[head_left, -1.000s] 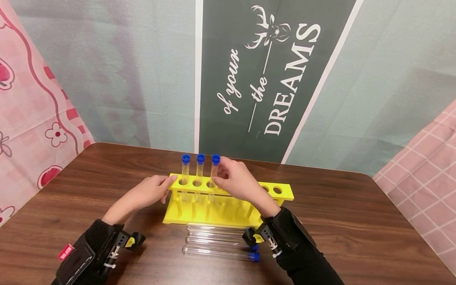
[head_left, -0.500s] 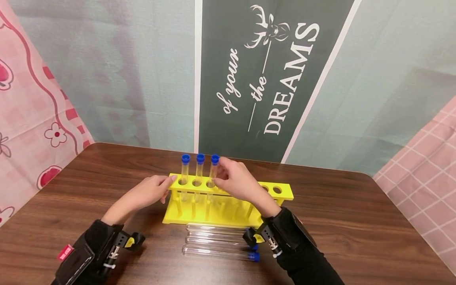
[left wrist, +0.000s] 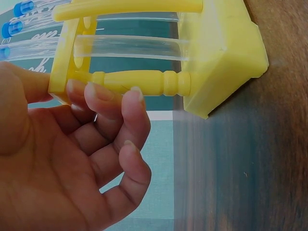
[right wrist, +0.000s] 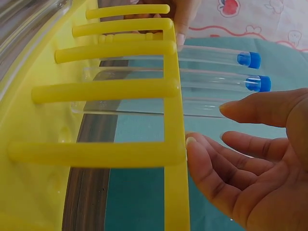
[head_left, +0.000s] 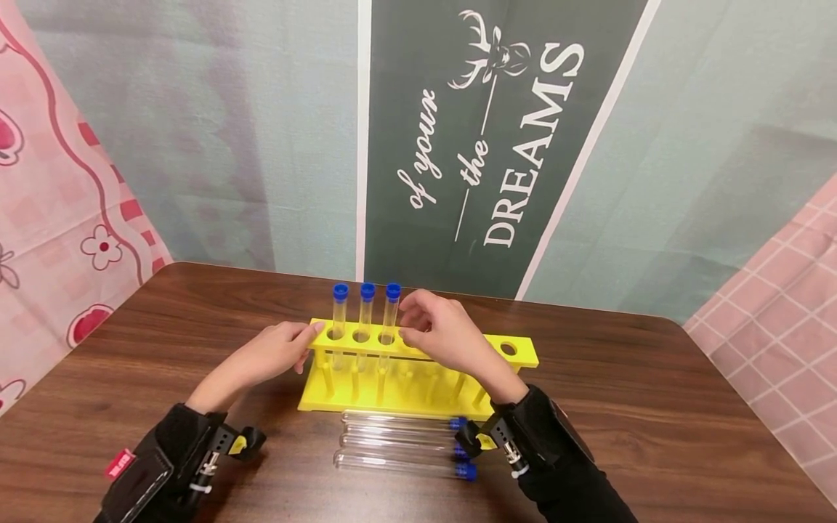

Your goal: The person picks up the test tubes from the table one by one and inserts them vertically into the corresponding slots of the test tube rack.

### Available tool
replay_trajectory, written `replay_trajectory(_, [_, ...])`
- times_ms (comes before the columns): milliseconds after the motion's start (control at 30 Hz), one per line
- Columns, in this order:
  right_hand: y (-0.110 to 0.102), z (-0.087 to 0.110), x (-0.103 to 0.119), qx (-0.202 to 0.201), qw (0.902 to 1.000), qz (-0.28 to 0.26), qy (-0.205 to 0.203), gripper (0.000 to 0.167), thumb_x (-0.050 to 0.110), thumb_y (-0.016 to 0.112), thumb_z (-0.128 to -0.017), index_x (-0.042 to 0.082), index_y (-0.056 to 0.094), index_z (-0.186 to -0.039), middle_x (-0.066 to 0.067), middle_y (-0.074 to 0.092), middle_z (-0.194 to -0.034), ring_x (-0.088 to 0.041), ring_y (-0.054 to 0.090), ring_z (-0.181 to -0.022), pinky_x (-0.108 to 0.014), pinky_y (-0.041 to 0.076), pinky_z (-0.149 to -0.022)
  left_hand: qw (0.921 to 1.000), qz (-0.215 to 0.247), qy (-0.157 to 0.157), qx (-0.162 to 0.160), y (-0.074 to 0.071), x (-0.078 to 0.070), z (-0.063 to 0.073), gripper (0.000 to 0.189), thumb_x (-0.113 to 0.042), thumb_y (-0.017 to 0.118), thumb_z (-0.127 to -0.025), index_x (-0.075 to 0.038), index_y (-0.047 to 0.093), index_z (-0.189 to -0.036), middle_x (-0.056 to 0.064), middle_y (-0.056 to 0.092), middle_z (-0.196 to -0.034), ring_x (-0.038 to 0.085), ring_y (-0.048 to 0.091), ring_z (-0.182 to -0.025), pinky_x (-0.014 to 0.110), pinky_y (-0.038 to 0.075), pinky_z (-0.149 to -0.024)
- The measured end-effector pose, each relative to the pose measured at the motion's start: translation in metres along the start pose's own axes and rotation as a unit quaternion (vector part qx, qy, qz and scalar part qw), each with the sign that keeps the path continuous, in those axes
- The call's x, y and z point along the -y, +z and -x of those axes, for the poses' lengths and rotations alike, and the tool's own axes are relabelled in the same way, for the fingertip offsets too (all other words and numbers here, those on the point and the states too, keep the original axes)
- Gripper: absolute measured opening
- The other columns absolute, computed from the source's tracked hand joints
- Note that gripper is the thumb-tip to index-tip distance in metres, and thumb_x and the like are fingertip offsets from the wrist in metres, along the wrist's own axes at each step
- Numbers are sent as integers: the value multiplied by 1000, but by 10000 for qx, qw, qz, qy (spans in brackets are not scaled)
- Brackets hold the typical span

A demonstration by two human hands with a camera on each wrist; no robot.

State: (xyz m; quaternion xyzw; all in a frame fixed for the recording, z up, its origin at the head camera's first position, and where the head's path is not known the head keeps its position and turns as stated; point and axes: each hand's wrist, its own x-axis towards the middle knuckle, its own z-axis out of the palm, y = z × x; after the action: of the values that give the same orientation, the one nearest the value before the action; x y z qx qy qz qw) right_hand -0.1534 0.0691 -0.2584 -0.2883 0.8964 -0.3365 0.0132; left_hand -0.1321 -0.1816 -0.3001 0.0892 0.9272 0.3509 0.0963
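Observation:
A yellow test tube rack stands on the table. Three clear test tubes with blue caps, the rightmost being this tube, stand upright in the holes at its left end. My left hand pinches the rack's left end, thumb on the top bar and fingertips underneath, as the left wrist view shows. Just right of the third tube is my right hand, its fingers loosely bent and parted with nothing between them. In the right wrist view its thumb tip overlaps that tube, and fingertips sit right at the top bar.
Three more capped test tubes lie side by side on the wooden table, in front of the rack, caps to the right. Behind the table hangs a green and grey cloth with white lettering.
My right hand has let go of the third tube and shifted slightly right, its fingers parting. The tube stays standing in the rack. My left hand has not moved.

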Motion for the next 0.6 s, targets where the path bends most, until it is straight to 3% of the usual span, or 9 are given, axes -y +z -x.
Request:
replay_trajectory(167, [-2, 4, -3, -163, 9998, -30, 100, 24, 8, 66, -83, 3, 57, -104, -1, 60, -85, -14, 56, -75, -25, 46, -65, 10000, -21, -52, -1, -1, 0, -1, 48, -38, 32, -99, -2, 50, -73, 7, 48, -60, 17, 36, -53, 28, 30, -52])
replay_trajectory(433, [-5, 12, -2, -506, 9983, 247, -120, 22, 8, 67, -82, 4, 57, -101, -2, 58, -84, -15, 55, -75, -28, 46, -68, 9999, -95, 96, -63, -3, -1, -1, 49, -39, 32, -99, -4, 49, -69, 6, 49, -58, 17, 38, -51, 29, 31, -53])
replay_trajectory(600, [-3, 16, -2, -634, 9962, 488, -352, 17, 6, 68, -81, 4, 58, -95, -2, 57, -82, -15, 50, -69, -26, 45, -63, 9999, -56, 67, -52, -3, -2, -2, 48, -39, 32, -99, -5, 49, -70, 5, 49, -58, 17, 38, -52, 29, 30, -52])
